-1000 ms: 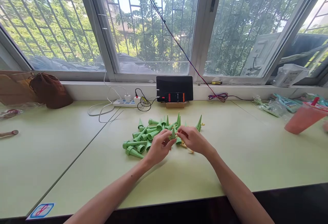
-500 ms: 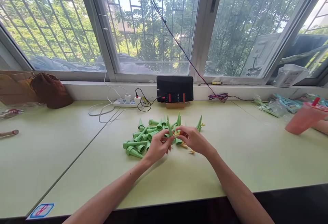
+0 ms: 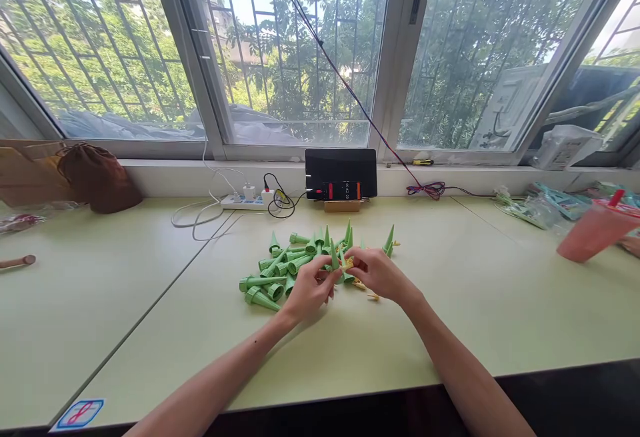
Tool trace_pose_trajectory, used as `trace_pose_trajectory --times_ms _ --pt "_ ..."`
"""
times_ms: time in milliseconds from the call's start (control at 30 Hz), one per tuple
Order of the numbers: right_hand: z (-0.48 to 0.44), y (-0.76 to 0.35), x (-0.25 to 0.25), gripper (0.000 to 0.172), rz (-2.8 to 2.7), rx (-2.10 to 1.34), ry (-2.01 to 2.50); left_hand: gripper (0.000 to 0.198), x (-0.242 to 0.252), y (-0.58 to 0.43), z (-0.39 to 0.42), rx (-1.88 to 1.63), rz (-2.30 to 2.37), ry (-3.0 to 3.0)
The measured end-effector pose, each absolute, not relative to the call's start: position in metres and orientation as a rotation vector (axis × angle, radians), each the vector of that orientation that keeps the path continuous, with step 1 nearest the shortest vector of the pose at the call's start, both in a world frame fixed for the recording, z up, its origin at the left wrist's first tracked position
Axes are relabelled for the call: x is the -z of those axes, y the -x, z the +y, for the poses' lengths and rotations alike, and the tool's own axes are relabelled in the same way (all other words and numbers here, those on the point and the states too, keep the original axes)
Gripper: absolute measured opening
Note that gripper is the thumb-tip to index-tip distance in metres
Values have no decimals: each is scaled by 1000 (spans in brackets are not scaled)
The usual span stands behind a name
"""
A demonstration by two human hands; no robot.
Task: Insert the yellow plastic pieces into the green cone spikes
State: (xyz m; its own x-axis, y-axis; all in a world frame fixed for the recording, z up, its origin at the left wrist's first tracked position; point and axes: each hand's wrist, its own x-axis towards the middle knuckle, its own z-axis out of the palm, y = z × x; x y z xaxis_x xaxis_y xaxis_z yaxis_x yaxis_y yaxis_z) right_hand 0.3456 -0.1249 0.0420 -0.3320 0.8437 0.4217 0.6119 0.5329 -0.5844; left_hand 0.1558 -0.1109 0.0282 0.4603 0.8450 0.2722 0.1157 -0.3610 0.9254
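Observation:
A heap of several green plastic cone spikes point(image 3: 280, 267) lies in the middle of the pale green table point(image 3: 450, 304). My left hand point(image 3: 310, 288) pinches one green cone point(image 3: 333, 257) with its tip pointing up. Right beside it, my right hand point(image 3: 383, 275) pinches a small yellow part point(image 3: 349, 263) against that cone. Both hands meet just in front of the heap. A few more small yellow parts point(image 3: 367, 292) lie on the table under my right hand.
A dark phone on a wooden stand point(image 3: 341, 177) and a power strip with cables point(image 3: 247, 200) sit by the window sill. A brown pouch point(image 3: 97, 177) is at the far left. At the right edge stand a pink drink cup point(image 3: 593, 230) and plastic packets point(image 3: 545, 207).
The green cone in my left hand has turned more upright, and my right hand has brought the yellow part closer to it. At the right edge another person's hand has drawn back.

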Motion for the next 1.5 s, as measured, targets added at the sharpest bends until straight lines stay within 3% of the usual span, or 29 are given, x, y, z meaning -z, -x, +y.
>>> trace_pose_trajectory --times_ms 467,733,1267,1333,1433,1500 --pt "-125 -347 -44 13 -2153 -348 1196 18 -19 -154 -106 -1041 840 -2006" --pt "-127 -345 -47 28 -2253 -296 1228 17 -21 -153 -106 -1071 823 -2104" --pt "-126 -345 -46 34 -2239 -333 1236 21 -23 -153 -106 -1064 813 -1978" --pt "-128 -343 -48 32 -2178 -322 1218 25 -23 -154 -105 -1053 806 -1844" --pt "-128 -342 -49 14 -2093 -358 1137 32 -27 -155 -105 -1025 806 -1690" --pt "-128 -342 -48 13 -2059 -400 1100 32 -30 -155 -105 -1023 811 -1656"
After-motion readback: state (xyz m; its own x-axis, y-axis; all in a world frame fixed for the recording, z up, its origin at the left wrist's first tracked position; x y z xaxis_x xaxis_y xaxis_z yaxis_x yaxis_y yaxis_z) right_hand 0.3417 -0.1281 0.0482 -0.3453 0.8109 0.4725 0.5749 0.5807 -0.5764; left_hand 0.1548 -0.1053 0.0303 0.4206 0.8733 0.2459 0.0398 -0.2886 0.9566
